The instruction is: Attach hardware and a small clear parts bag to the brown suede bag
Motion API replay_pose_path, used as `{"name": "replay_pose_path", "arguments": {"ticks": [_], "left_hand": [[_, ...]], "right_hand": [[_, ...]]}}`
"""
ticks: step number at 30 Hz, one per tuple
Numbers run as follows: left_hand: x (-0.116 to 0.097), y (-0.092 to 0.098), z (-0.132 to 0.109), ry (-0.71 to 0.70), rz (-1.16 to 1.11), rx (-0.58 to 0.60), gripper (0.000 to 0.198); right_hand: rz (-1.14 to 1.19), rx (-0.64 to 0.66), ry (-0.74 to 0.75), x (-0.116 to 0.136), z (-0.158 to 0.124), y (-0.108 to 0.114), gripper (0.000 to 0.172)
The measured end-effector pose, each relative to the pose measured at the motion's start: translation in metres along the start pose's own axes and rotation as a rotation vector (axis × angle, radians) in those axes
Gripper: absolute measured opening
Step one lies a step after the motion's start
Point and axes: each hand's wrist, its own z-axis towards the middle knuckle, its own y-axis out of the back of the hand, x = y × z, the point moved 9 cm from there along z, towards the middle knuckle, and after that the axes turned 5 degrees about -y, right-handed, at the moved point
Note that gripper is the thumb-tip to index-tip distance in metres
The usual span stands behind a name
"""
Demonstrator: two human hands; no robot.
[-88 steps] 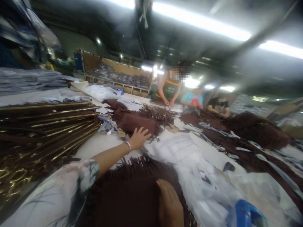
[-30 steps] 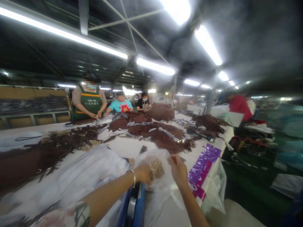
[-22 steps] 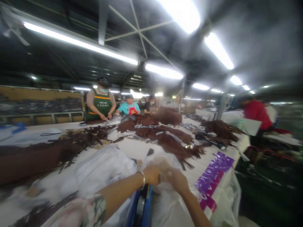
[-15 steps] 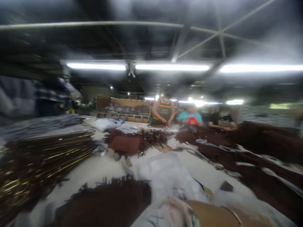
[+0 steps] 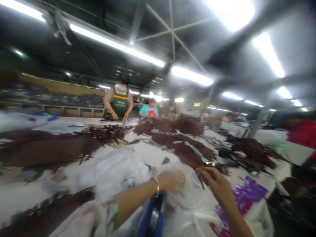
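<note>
My left hand (image 5: 170, 181), a bangle on its wrist, is closed inside a clear plastic bag (image 5: 190, 197) and grips a bunch of brownish tags or strings there. My right hand (image 5: 214, 182) is pinched on a small thin item at the bag's right side; motion blur keeps me from naming it. Both hands sit at the near edge of the long white table (image 5: 148, 154). A blue object (image 5: 151, 215) stands just below my left wrist.
Dark brown fringed pieces (image 5: 49, 148) lie in heaps along the table, with more (image 5: 190, 148) ahead of my hands. White plastic bags (image 5: 116, 171) are piled to the left. Purple-printed packaging (image 5: 244, 194) hangs at the right edge. Three people (image 5: 118, 102) work at the far side.
The view swung left to the gold-trimmed stacks, then back to the clear bag. My left hand has stayed in the bag; my right hand has lifted out, pinching something small.
</note>
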Motion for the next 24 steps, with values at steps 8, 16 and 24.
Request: {"name": "replay_pose_path", "arguments": {"ticks": [8, 16, 24], "left_hand": [[-0.007, 0.036, -0.039, 0.114, -0.534, -0.032, 0.064], [-0.032, 0.031, -0.174, 0.205, -1.007, 0.200, 0.048], [0.002, 0.098, -0.332, 0.429, -0.483, -0.174, 0.024]], "right_hand": [[0.213, 0.284, 0.134, 0.103, -0.035, -0.012, 0.026], [0.252, 0.326, 0.298, 0.221, -0.075, -0.029, 0.023], [-0.197, 0.292, 0.512, 0.268, -0.124, -0.120, 0.021]]}}
